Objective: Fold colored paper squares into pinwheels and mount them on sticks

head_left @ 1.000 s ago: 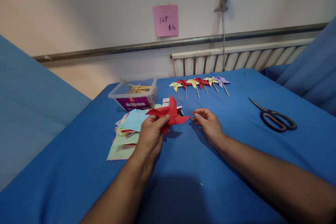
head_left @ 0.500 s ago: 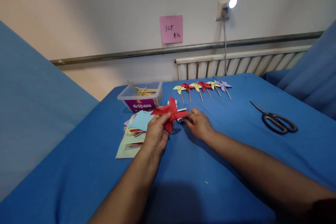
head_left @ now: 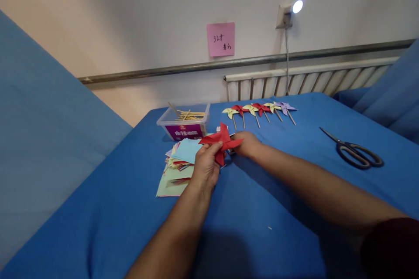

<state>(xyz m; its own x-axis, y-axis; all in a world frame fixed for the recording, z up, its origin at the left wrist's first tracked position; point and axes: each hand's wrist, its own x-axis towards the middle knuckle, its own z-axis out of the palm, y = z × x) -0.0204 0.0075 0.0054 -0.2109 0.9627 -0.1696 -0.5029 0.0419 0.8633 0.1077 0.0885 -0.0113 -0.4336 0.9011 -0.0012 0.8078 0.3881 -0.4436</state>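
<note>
My left hand (head_left: 207, 162) is closed on a red paper pinwheel (head_left: 223, 141), its thumb pressed on the paper near the middle. The folded blades spread out above and beside the thumb. Close by on the right, my right hand (head_left: 248, 144) reaches in behind the pinwheel's right blade. Its fingertips are hidden there, beside a small whitish and dark object (head_left: 231, 151) that is mostly covered and whose kind I cannot make out. Under and left of my left hand lies a stack of coloured paper (head_left: 185, 151), light blue on top.
A clear plastic box (head_left: 206, 117) of thin wooden sticks stands behind the paper. Several finished pinwheels (head_left: 252, 110) on sticks lie in a row at the back. Black-handled scissors (head_left: 355, 150) lie at the right on the blue cloth (head_left: 278, 253). A small white scrap (head_left: 269, 228) lies in front.
The view has shifted slightly, so everything sits further right. My right hand has moved in behind the pinwheel's right blade, hiding its fingers. My left hand keeps its hold on the pinwheel.
</note>
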